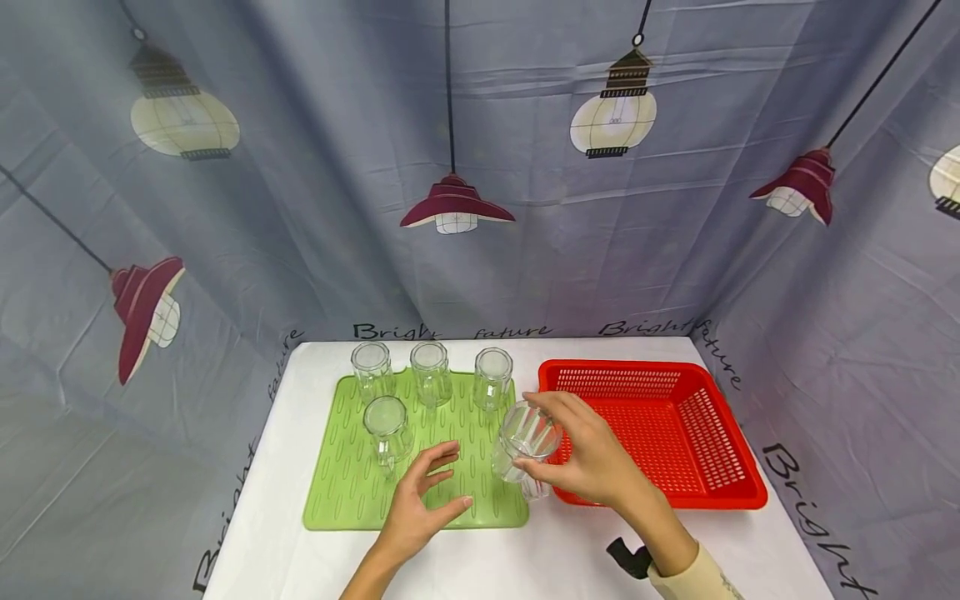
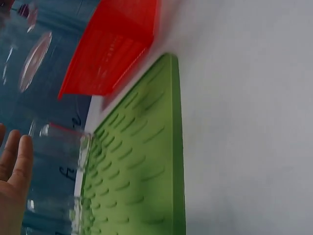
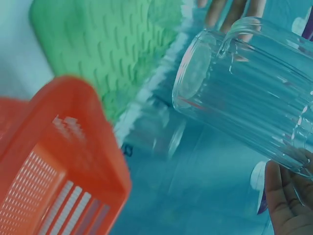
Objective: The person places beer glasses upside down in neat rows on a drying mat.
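Observation:
My right hand holds a clear glass mug between thumb and fingers, over the right edge of a green drying mat and beside a red basket. In the right wrist view, the mug shows ribbed sides and a handle, and fingers of the right hand lie along its lower side. My left hand hovers over the mat's front part with fingers spread and nothing in its grasp. Closest to it stands another glass mug.
Three more glass mugs, the left one, the middle one and the right one, stand along the mat's back edge. The red plastic basket sits right of the mat on a white table. A grey printed curtain hangs behind.

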The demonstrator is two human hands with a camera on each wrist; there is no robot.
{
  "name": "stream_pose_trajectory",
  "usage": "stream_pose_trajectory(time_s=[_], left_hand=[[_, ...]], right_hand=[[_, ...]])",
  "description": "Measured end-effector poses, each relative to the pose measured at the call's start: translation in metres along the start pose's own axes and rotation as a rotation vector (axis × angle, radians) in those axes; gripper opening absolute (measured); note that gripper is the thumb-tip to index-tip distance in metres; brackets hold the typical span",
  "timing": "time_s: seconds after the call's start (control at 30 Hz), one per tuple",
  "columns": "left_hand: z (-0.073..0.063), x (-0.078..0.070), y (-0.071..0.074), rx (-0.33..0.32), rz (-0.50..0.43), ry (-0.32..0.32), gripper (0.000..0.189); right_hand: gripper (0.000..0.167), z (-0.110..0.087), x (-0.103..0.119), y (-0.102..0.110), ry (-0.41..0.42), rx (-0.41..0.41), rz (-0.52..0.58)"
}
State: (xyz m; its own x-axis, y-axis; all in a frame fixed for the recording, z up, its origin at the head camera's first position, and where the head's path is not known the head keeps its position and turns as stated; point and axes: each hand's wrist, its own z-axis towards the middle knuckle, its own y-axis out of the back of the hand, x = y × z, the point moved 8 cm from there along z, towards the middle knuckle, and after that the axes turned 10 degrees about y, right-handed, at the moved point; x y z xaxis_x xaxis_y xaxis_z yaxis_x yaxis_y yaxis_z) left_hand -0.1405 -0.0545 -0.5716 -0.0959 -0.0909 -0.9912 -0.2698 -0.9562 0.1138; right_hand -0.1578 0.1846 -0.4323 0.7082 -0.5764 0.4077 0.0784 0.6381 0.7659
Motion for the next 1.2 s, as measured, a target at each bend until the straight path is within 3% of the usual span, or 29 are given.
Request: stream_pose_trajectory(time_s=[0.3,0.57,0.83,1.2], left_hand=[[0.009,-0.009,-0.026,0.073,-0.023,-0.016,0.083],[0.010,-0.008,-0.029,0.059,-0.026,-0.010,0.092],[0.010,-0.007,-0.032,0.040,0.026,0.043,0.091],[0.009,-0.005,-0.033,0.047,0.034,0.054,0.089]], right_hand=[[0.085,0.016,0.017,-0.010,0.031,0.003,0.025],[0.082,0.021,0.023,-0.017,0.043,-0.011,0.060],[0.083,0.024,0.033,-0.026,0.106,-0.016,0.132],[0.082,0.023,0.034,-0.027,0.114,-0.017,0.144]])
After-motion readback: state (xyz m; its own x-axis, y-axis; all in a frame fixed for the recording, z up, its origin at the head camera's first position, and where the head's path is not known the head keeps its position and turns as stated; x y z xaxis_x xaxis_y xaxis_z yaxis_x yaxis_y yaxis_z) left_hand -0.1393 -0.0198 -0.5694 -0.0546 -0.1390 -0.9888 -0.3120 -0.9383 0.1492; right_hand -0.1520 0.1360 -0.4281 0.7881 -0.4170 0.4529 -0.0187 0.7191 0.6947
